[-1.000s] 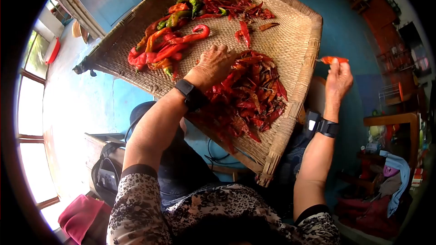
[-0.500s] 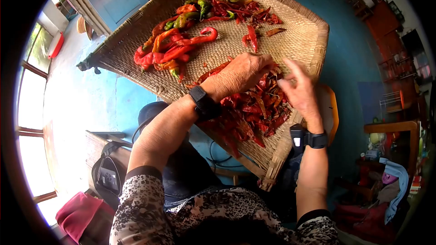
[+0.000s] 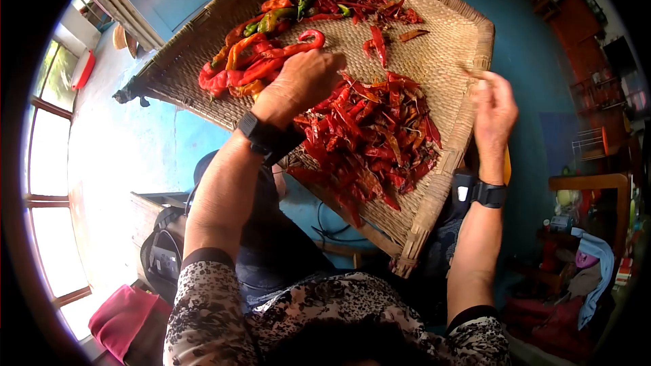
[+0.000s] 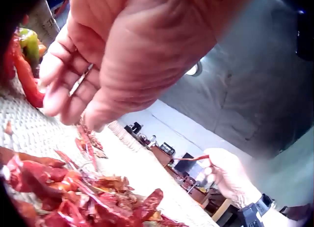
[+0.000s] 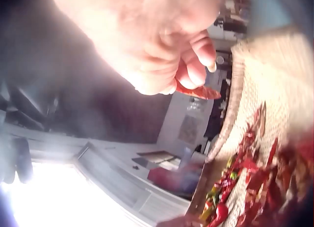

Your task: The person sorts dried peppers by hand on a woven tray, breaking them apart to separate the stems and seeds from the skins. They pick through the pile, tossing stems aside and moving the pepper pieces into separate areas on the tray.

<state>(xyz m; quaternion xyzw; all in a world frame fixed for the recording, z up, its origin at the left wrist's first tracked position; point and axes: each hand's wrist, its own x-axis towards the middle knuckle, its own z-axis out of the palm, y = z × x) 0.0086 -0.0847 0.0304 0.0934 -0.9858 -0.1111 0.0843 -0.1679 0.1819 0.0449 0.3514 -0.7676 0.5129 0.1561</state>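
peppers lie across the woven tray (image 3: 447, 47) in front of me; i read the clock round its middle, as my head camera sees it. my right hand (image 3: 494, 108) is at 3 o'clock by the rim, thumb and fingers clamped on 1 slim red chili (image 5: 198, 92), whose narrow end points to 9 o'clock in my left wrist view. my left hand (image 3: 302, 85) is at 9 o'clock over the tray, fingers curled together round a thin pale stalk (image 4: 81, 80).

a big pile of dried red chilies (image 3: 380, 142) sits between 5 and 6 o'clock, just beside that left hand. plump fresh peppers (image 3: 237, 64), red and orange with a few green, bunch at 9 to 10 o'clock, partly hidden by it. a smaller scatter of dried pieces (image 3: 386, 10) lies towards 12 to 1 o'clock, with 1 split red pod (image 3: 378, 46) and 1 brown pod (image 3: 413, 35) near it.

i wear 2 black straps (image 3: 488, 194), 1 on each wrist. well beyond the tray, a pink cloth (image 3: 129, 318) shows at 7 to 8 o'clock, a red basin (image 3: 83, 70) at 9 and a light blue cloth (image 3: 600, 271) at 4.
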